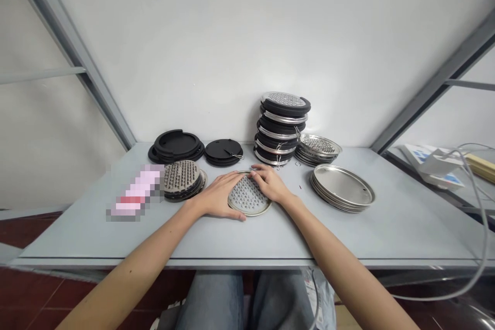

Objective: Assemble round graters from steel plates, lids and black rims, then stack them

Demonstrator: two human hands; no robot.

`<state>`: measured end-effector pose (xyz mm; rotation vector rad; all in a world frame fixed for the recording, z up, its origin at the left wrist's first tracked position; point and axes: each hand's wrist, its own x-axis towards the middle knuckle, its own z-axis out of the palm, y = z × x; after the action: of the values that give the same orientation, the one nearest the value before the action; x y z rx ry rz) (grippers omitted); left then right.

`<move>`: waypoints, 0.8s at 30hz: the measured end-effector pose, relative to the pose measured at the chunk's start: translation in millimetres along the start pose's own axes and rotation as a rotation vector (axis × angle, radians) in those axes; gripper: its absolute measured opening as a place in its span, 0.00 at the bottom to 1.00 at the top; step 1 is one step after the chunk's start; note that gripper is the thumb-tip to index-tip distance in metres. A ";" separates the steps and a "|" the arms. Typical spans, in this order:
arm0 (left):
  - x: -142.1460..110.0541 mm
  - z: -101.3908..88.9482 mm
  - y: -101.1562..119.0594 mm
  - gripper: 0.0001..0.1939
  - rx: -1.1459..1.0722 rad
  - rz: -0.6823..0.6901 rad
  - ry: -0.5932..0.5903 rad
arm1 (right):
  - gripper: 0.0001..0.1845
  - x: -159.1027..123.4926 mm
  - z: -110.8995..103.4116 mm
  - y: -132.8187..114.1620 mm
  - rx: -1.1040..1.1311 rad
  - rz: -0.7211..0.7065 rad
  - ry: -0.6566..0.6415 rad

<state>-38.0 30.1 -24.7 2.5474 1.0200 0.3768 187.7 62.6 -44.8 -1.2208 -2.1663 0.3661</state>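
Observation:
A round metal disc [250,197] with a raised, bumpy pattern and a thin rim lies flat on the table before me. My left hand [220,197] spans its left side, fingers along the far edge and thumb at the near edge. At the upper right of the rim, my right hand [269,182] presses with bent fingers and thumb. Both hands hold the disc against the tabletop; their fingertips partly cover its far rim. Just left of my left hand is a stack of darker bumpy discs [181,176].
Black rings [177,144] and black round plates [223,150] sit at the back left. A tall stack of black-and-silver round pieces [281,126] stands behind my hands. To the right are smooth metal trays [342,185] and bumpy metal discs [319,147]. A white cable [483,247] hangs far right.

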 end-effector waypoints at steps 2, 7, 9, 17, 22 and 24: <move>-0.3 -0.4 0.0 0.61 -0.003 -0.005 -0.002 | 0.23 -0.1 0.2 0.0 0.005 -0.003 0.002; -0.2 -2.2 1.7 0.60 -0.010 -0.013 -0.004 | 0.23 -1.5 -0.6 -0.6 0.052 -0.035 0.033; -0.2 -2.5 2.3 0.60 -0.019 -0.015 -0.004 | 0.22 -2.0 -1.0 -0.8 0.066 -0.040 0.045; -0.8 -2.2 2.6 0.59 -0.026 -0.020 -0.006 | 0.22 -1.1 -0.1 -1.0 0.007 -0.013 0.005; -0.7 -1.9 2.9 0.59 -0.026 -0.009 0.007 | 0.22 -0.8 0.3 -1.0 -0.010 -0.001 0.000; -0.7 -2.0 3.1 0.59 -0.032 -0.020 0.003 | 0.22 -0.9 0.9 -0.5 -0.016 -0.008 0.003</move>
<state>-37.3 28.0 -21.7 2.5075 1.0314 0.3888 187.2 61.7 -45.5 -1.2201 -2.1749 0.3442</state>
